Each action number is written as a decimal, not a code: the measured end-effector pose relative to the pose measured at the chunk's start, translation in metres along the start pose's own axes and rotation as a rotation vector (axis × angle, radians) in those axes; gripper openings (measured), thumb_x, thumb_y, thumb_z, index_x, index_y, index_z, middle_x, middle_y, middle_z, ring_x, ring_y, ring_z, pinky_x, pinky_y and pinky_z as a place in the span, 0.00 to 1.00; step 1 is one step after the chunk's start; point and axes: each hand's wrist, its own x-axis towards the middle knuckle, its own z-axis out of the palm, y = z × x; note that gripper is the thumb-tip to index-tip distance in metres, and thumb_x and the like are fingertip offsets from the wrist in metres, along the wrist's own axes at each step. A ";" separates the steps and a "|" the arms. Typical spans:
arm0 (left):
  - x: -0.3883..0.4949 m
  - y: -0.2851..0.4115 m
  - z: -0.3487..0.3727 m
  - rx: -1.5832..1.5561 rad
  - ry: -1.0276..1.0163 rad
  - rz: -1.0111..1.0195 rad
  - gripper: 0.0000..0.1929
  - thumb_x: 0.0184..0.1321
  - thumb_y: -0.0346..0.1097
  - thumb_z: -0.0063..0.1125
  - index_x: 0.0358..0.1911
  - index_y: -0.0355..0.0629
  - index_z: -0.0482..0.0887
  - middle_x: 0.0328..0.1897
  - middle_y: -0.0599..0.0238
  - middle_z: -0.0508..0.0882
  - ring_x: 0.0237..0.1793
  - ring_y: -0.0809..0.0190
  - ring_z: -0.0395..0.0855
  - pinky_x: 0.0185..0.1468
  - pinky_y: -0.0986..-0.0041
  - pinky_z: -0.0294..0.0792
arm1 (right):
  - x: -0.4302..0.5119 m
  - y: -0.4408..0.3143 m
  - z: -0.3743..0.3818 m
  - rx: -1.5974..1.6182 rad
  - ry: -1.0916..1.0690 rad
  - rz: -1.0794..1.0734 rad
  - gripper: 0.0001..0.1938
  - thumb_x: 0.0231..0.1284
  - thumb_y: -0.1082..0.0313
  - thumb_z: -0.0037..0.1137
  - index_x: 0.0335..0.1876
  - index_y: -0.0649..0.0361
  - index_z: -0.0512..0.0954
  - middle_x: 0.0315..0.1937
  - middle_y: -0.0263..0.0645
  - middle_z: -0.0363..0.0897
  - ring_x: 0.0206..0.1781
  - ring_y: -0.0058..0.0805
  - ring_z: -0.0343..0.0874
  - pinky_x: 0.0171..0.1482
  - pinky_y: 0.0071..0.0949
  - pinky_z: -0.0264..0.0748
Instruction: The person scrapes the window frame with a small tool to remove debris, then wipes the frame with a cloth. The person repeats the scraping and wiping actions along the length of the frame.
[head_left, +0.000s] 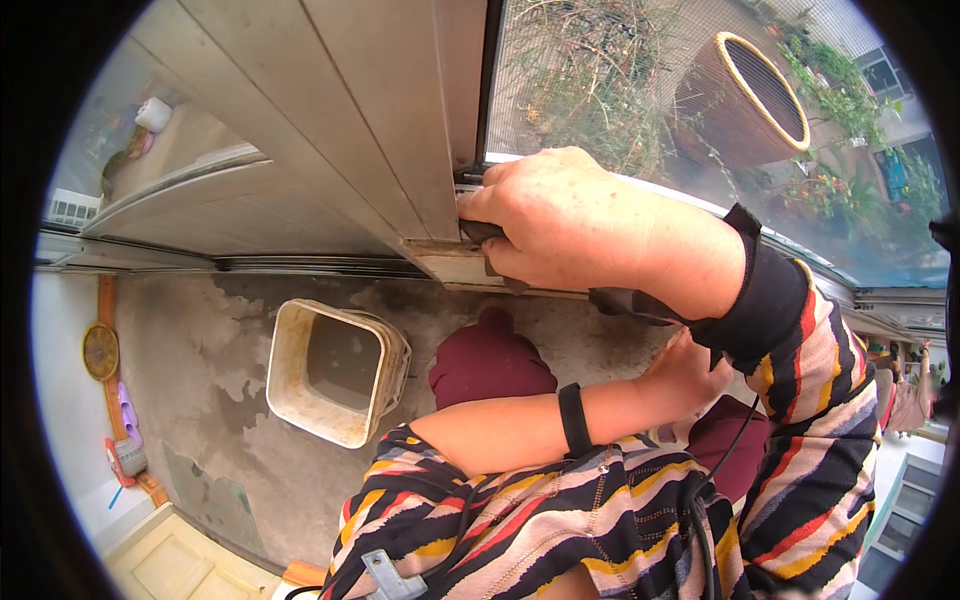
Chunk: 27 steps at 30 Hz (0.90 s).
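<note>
My right hand (577, 214) presses a dark grey cloth (480, 231) against the lower corner of the metal window frame (420, 135). Part of the cloth is hidden under my fingers. Below that wrist hangs more dark fabric (630, 302); whether it belongs to the same cloth is unclear. My left arm crosses before my body, and my left hand (686, 375) is beside the striped right sleeve (802, 360), partly covered by it. Its grip cannot be made out.
A whitish plastic bucket (285, 375) of murky water stands on the stained concrete floor (195, 360). Behind the screened window (585, 90) are plants and a large brown pot (712, 112). A black cable (701, 517) runs down my front. Another person (911, 390) appears far right.
</note>
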 end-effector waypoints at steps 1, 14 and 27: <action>-0.002 0.003 0.000 0.017 -0.009 0.000 0.22 0.62 0.46 0.56 0.36 0.25 0.82 0.48 0.30 0.80 0.56 0.34 0.77 0.63 0.49 0.68 | -0.003 0.002 0.000 -0.012 -0.002 0.006 0.13 0.50 0.65 0.58 0.40 0.59 0.86 0.35 0.49 0.86 0.43 0.51 0.85 0.46 0.47 0.81; 0.001 0.005 0.028 -0.047 -0.212 0.073 0.31 0.58 0.39 0.56 0.62 0.28 0.63 0.59 0.32 0.75 0.61 0.33 0.74 0.66 0.51 0.66 | -0.163 0.051 -0.010 -0.011 0.164 0.243 0.18 0.47 0.75 0.60 0.48 0.59 0.83 0.32 0.44 0.78 0.35 0.48 0.81 0.38 0.42 0.77; 0.023 -0.004 0.060 0.041 -0.438 -0.036 0.31 0.58 0.43 0.61 0.62 0.31 0.71 0.56 0.36 0.81 0.58 0.35 0.80 0.61 0.54 0.72 | -0.388 0.052 0.051 0.817 1.156 0.719 0.26 0.60 0.83 0.54 0.67 0.70 0.72 0.59 0.43 0.77 0.59 0.29 0.77 0.64 0.29 0.71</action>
